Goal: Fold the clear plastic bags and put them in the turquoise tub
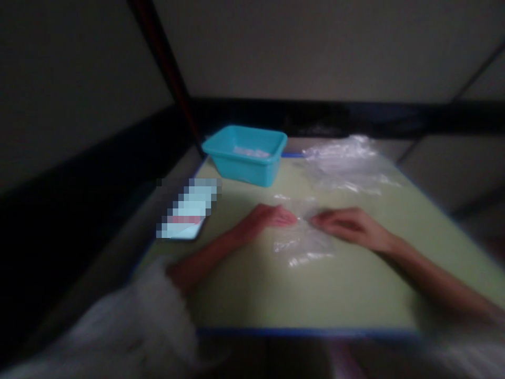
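A clear plastic bag (303, 247) lies flat on the table in front of me, with shiny creases along its lower part. My left hand (276, 215) rests on its left side, fingers pressed together at the plastic. From the right, my right hand (351, 225) reaches in, thumb and fingers pinched on the bag close to the left fingertips. Between the two sets of fingertips is only a small gap. Blur hides the finer detail of both grips.
A turquoise plastic basin (248, 171) with pale contents stands at the back left. Behind the bag, to the right, is a pile of clear plastic bags (347, 163). A lit phone (191, 210), partly pixelated, lies near the left edge of the yellowish, blue-edged table (307, 305).
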{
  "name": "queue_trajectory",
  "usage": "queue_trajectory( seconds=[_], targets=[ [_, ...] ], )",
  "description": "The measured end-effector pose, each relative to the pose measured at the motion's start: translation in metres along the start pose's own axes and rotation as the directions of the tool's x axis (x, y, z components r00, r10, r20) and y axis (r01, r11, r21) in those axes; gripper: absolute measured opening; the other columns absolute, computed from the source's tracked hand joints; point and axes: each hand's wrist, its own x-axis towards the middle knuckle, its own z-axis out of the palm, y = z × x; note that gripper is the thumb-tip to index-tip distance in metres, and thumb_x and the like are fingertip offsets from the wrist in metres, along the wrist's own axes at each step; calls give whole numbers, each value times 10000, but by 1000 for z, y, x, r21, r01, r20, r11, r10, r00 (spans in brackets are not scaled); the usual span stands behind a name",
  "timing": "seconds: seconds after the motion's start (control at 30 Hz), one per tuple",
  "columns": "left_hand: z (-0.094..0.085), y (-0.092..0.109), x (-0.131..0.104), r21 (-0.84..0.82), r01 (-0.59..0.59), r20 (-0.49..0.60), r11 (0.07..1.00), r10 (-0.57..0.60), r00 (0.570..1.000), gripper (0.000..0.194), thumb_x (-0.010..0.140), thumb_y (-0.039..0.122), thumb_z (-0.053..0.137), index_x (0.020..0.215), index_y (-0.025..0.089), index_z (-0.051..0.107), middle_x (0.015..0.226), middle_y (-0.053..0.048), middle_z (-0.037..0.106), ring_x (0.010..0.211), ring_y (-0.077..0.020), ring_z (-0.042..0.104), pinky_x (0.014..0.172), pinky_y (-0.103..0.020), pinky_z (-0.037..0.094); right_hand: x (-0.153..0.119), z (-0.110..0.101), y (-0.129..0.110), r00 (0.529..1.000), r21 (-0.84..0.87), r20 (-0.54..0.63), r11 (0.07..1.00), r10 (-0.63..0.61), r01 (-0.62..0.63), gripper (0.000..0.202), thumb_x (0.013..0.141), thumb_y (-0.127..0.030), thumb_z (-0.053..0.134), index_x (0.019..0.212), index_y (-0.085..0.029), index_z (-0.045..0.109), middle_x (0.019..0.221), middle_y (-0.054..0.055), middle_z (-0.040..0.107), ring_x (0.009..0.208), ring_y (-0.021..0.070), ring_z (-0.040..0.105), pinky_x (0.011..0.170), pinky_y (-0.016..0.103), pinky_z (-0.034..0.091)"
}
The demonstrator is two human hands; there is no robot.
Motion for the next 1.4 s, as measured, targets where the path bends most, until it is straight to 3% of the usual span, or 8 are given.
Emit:
queue_trajectory(
  seconds=[0.17, 0.4, 0.67, 0.93, 1.17, 1.4],
  targets=[
    [0, 0, 2, -17, 3, 11, 1000, -3, 1000, 680, 672, 708, 587, 861, 64, 693, 1016, -192, 695, 997, -297, 647, 949, -444, 449, -13, -17, -13, 967, -184, 200, 963, -160, 198, 266, 934, -321, 485, 852, -193, 704, 880, 67, 672, 813, 161, 633, 706, 294, 503],
    [-1, -3, 3, -28, -7, 15, 1000, 7, 1000, 681, 669, 708, 596, 869, 64, 693, 997, -188, 700, 975, -288, 655, 936, -432, 456, -20, -10, -24, 908, -455, 380, 819, -175, 349, 311, 962, -249, 426, 733, -184, 627, 771, 37, 599, 754, 164, 544, 703, 316, 413],
    [-2, -2, 1, -21, -5, 9, 1000, 5, 1000, 659, 673, 694, 605, 873, 72, 700, 988, -164, 708, 972, -277, 657, 931, -409, 462, -25, 2, -23, 909, -662, 358, 629, -213, 408, 229, 914, -150, 505, 700, -183, 580, 750, 26, 589, 721, 175, 511, 676, 335, 336],
    [-1, 0, -2, -14, -9, 2, 1000, 9, 1000, 613, 703, 653, 612, 880, 74, 706, 983, -158, 709, 965, -273, 659, 918, -401, 469, -26, 9, -24, 899, -710, 357, 551, -255, 438, 238, 892, -102, 521, 673, -179, 570, 723, 31, 587, 706, 174, 508, 653, 345, 323],
    [-3, -3, -1, -32, -22, 15, 999, 22, 1000, 608, 698, 657, 617, 871, 81, 709, 971, -150, 713, 953, -263, 663, 915, -389, 473, -28, 11, -17, 905, -702, 315, 572, -287, 425, 253, 904, -111, 487, 680, -175, 587, 696, 28, 587, 664, 161, 529, 605, 329, 380],
    [-2, -2, -1, -19, -17, 12, 1000, 17, 1000, 632, 709, 667, 594, 886, 70, 703, 998, -163, 704, 977, -276, 654, 924, -403, 466, -34, 9, -9, 899, -617, 241, 657, -367, 434, 244, 944, -153, 395, 920, -158, 639, 905, 77, 680, 743, 158, 629, 641, 304, 502]
  ],
)
